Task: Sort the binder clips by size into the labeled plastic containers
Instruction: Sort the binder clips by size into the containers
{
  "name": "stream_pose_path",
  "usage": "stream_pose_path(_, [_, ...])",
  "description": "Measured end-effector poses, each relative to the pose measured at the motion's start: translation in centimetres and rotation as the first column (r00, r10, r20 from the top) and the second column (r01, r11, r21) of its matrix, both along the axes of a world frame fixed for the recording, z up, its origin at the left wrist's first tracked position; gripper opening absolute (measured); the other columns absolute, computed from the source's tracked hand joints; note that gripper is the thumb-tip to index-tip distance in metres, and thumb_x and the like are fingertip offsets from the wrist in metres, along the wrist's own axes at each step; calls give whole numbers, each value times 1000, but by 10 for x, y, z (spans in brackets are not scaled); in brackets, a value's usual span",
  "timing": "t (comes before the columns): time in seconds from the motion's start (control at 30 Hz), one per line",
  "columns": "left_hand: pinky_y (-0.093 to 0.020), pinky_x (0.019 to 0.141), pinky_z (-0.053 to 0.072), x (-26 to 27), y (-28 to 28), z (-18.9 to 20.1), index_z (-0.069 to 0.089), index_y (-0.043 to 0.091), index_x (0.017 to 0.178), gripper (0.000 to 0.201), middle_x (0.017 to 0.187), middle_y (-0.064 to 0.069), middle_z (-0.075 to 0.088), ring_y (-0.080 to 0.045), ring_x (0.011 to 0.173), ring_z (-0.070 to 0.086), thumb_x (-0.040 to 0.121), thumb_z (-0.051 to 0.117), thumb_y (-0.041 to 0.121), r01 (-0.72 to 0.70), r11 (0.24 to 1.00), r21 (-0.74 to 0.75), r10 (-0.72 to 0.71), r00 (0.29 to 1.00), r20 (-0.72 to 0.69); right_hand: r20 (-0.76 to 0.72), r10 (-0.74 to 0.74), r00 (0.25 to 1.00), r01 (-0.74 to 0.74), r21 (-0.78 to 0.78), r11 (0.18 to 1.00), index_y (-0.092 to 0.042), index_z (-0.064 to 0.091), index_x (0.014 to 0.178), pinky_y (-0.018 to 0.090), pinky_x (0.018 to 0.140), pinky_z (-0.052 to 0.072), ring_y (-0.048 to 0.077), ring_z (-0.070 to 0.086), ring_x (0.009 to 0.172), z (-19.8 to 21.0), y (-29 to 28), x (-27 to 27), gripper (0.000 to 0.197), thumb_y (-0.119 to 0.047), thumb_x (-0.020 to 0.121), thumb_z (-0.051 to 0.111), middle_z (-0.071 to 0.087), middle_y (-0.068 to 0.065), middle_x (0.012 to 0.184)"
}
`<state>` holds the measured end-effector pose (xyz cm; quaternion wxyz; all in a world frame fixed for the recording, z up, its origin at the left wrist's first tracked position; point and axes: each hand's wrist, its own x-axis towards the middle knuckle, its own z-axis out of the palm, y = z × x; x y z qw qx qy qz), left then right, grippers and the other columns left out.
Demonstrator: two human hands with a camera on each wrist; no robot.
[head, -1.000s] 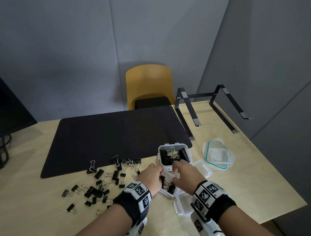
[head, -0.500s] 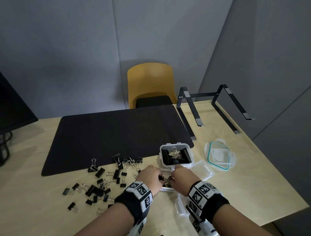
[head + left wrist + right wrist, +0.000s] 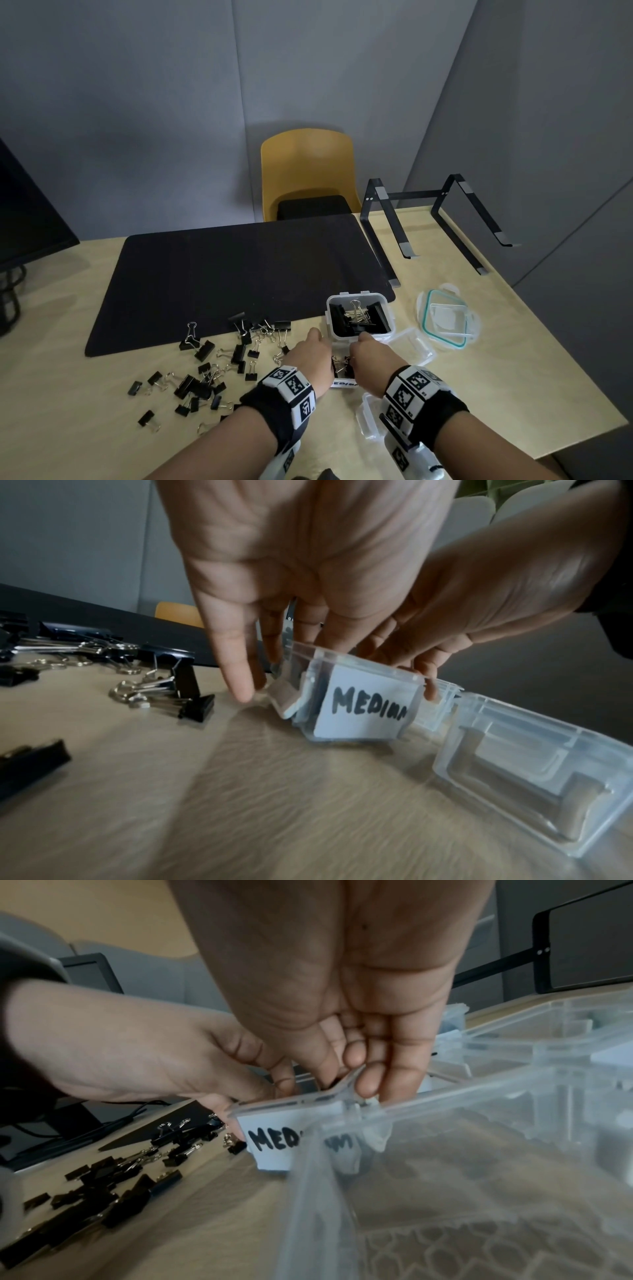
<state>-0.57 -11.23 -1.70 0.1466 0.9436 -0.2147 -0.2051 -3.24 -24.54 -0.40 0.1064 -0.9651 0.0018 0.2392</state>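
A small clear container labelled MEDIUM (image 3: 343, 384) (image 3: 368, 710) (image 3: 274, 1142) stands on the wooden table between my hands, with black clips inside. My left hand (image 3: 318, 346) (image 3: 260, 669) curls its fingers round the container's left side, the little finger pointing at the table. My right hand (image 3: 363, 346) (image 3: 346, 1074) pinches the right corner of its rim. Just behind stands a second clear container (image 3: 356, 295) that holds large black clips. Loose binder clips (image 3: 205, 349) (image 3: 178, 693) of mixed sizes lie scattered to the left.
Clear lids lie to the right (image 3: 411, 346) and near my right wrist (image 3: 368, 418), and a teal-sealed lid (image 3: 445, 318) lies further right. A black mat (image 3: 239, 274) covers the table's middle. A laptop stand (image 3: 387, 219) is at the back right, a monitor (image 3: 27, 219) at the left.
My right hand has drawn back from the front of the far container to the MEDIUM container. Both hands have closed in on it.
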Motion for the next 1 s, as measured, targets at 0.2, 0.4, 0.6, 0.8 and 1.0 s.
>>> stream_pose_path(0.2, [-36, 77, 44, -5, 1, 4, 49, 7, 118, 28, 122, -9, 44, -32, 99, 59, 94, 43, 21, -16, 999, -37, 15, 999, -30, 48, -20, 999, 22, -47, 999, -2, 54, 115, 33, 85, 47, 31, 60, 99, 1, 1, -5, 31, 1, 89, 38, 45, 12, 121])
stream_pose_path(0.4, [-35, 76, 47, -3, 5, 6, 46, 12, 116, 30, 116, -6, 47, -30, 96, 59, 87, 49, 11, -50, 992, -115, 49, 999, -19, 111, -64, 992, 66, -18, 998, -9, 55, 100, 33, 76, 44, 29, 60, 97, 0, 1, -3, 15, -6, 90, 44, 57, 12, 107])
stream_pose_path(0.6, [-31, 71, 42, -2, 6, 1, 52, 17, 92, 13, 99, -3, 49, -23, 82, 53, 85, 45, 7, -90, 980, -176, 88, 996, -20, 133, -76, 988, 80, -25, 997, -14, 44, 94, 31, 68, 40, 29, 61, 94, -3, 1, -2, 7, -8, 91, 46, 63, 10, 102])
stream_pose_path(0.8, [-22, 73, 41, -1, 22, -8, 60, 19, 100, 15, 101, 5, 51, -12, 82, 52, 94, 47, 24, -99, 946, -309, 101, 995, -7, 189, -71, 979, 72, 3, 997, -12, 52, 94, 31, 72, 42, 26, 57, 87, 8, 1, -4, 9, -19, 93, 46, 54, 8, 92])
stream_pose_path(1.0, [-26, 83, 47, 3, 57, -8, 59, 18, 106, 21, 111, 4, 57, -11, 97, 59, 96, 46, 30, -182, 913, -364, 206, 978, 28, 260, -77, 963, 54, 96, 994, -9, 54, 91, 30, 69, 40, 25, 51, 79, 21, 29, 3, 13, -17, 91, 45, 59, 12, 95])
